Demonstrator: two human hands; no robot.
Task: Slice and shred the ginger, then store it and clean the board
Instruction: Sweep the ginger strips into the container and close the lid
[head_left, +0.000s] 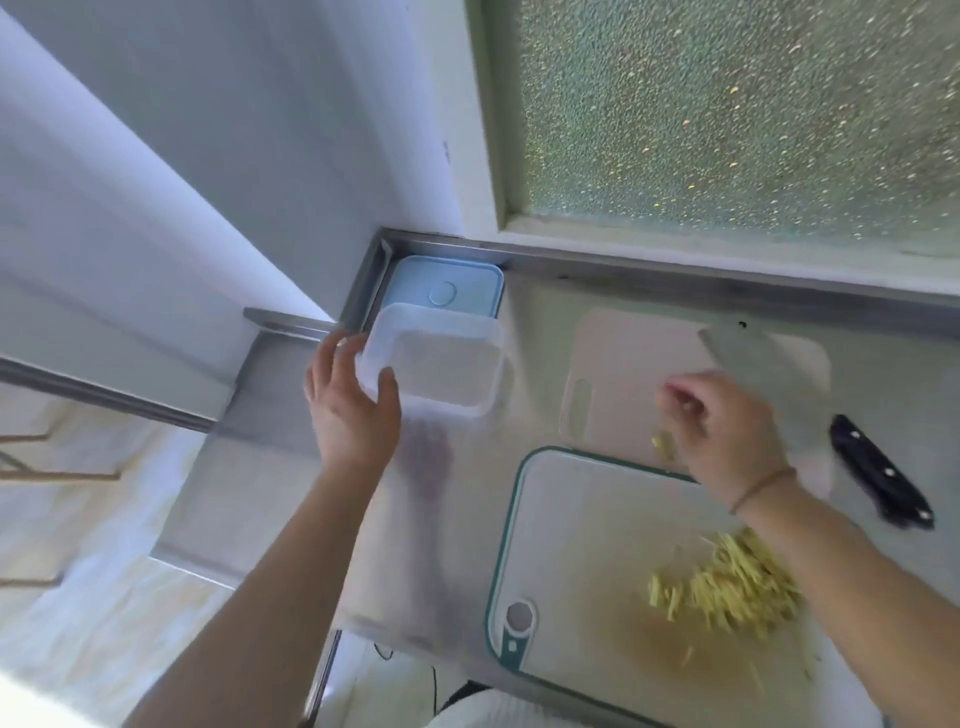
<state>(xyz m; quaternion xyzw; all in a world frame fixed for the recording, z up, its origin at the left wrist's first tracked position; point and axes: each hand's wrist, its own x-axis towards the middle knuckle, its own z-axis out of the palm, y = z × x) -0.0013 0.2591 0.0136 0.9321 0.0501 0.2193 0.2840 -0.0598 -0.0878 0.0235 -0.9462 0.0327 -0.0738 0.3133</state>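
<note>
A pile of shredded ginger (727, 587) lies on the white, teal-edged cutting board (576, 545) at the lower right. My left hand (350, 405) grips the near-left corner of a clear plastic container (441, 364), thumb over its rim. The container's pale blue lid (444, 283) lies behind it in the counter corner. My right hand (727, 426) hovers over the far edge of the board, fingers curled, pinching a few ginger shreds (665, 447). A cleaver (763, 364) with a black handle (878, 473) lies to the right.
A second, pinkish cutting board (623, 374) lies under the cleaver blade behind the teal-edged one. The steel counter (291, 467) ends at a raised rim on the left and back. A frosted window (727, 114) stands behind.
</note>
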